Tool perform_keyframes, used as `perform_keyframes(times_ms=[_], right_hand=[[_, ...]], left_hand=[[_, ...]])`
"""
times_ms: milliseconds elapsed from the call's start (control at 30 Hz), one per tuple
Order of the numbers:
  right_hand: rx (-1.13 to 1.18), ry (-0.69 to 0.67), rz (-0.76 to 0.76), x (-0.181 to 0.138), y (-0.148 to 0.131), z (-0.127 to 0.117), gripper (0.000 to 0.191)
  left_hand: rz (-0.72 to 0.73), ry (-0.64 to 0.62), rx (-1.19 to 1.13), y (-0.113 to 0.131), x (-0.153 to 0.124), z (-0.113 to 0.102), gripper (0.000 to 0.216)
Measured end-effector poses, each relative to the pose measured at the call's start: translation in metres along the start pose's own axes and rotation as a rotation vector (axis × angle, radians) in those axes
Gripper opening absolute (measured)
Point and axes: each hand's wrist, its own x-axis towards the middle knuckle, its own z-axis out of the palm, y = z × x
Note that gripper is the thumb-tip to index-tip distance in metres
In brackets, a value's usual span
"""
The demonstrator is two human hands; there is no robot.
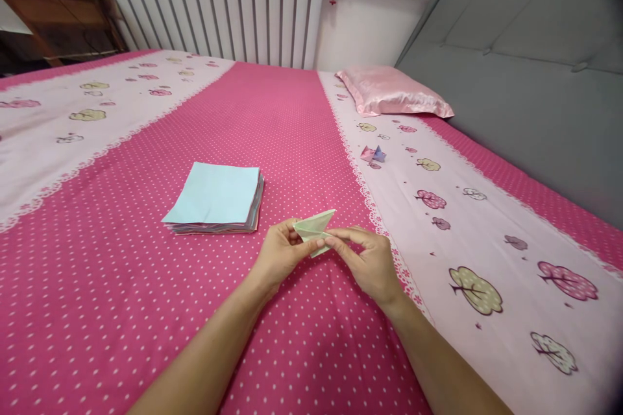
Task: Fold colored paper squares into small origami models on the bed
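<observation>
A small pale green sheet of folded paper (314,225) is held up between both hands, just above the pink dotted bedspread (292,117). My left hand (281,249) grips its left and lower part, thumb across the front. With thumb and forefinger, my right hand (367,259) pinches its right edge. The paper has a pointed corner at the upper right and a crease across the middle. To the left of my left hand lies a stack of square paper (214,194), its top sheet light blue.
Small folded paper pieces in pink and purple (373,154) lie on the bed to the right. Farther back are a shiny pink pillow (394,91), a grey padded headboard (525,71) and a white radiator (233,10). A wooden desk (58,13) stands at the far left.
</observation>
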Motion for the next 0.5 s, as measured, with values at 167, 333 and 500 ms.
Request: perform_keyframes(times_ms=[167, 333, 500], right_hand=[[0.083, -0.023, 0.067, 0.0009, 0.0009, -0.0015, 0.013], [0.120, -0.003, 0.125, 0.0018, 0.0022, -0.0012, 0.014], [0.159, 0.020, 0.154, 0.0013, 0.0024, -0.0003, 0.014]], left_hand=[[0.031, -0.064, 0.105, -0.0005, -0.0008, -0.0015, 0.025], [-0.020, -0.120, 0.069, 0.0000, -0.0009, 0.0001, 0.027], [-0.050, -0.117, 0.016, -0.0005, -0.0003, 0.0006, 0.025]])
